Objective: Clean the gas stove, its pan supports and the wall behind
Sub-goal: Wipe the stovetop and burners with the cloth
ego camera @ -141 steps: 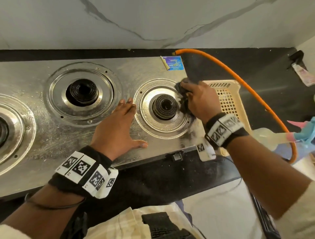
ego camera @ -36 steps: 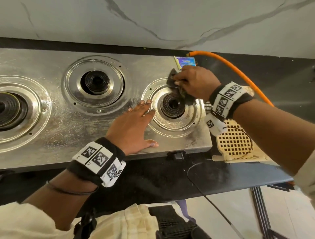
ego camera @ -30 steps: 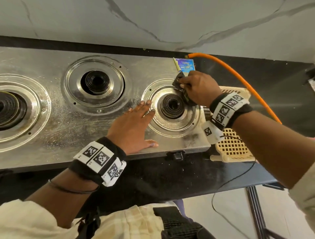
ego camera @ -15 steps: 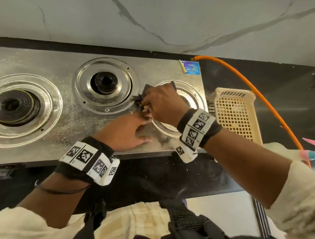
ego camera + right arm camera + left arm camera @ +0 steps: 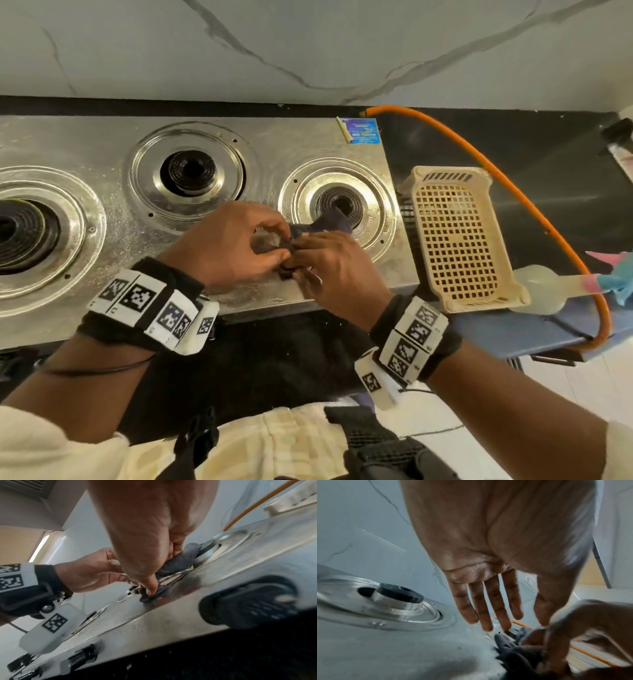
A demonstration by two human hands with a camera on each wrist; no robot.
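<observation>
The steel gas stove (image 5: 291, 144) shows three bare burners, with no pan supports in view. Both hands meet over the stove top just front-left of the right burner (image 5: 339, 204). A dark cloth (image 5: 329, 222) lies bunched between them, its far end reaching the burner ring. My right hand (image 5: 308, 255) grips the cloth (image 5: 183, 559), with its thumb pressing a corner onto the steel. My left hand (image 5: 287, 244) pinches the cloth's near end between thumb and forefinger. In the left wrist view its other fingers (image 5: 488, 608) hang fairly straight above the cloth (image 5: 513, 654).
The marble wall (image 5: 308, 41) rises behind the stove. A cream plastic basket (image 5: 455, 240) lies right of the stove, with an orange gas hose (image 5: 513, 192) arching over it. A spray bottle (image 5: 537, 287) lies at the counter's right edge. A black knob (image 5: 248, 601) sticks out of the stove front.
My right hand brought the cloth from the right burner's far rim to its front-left. My left hand lifted off the steel, where it lay flat, and took hold of the cloth.
</observation>
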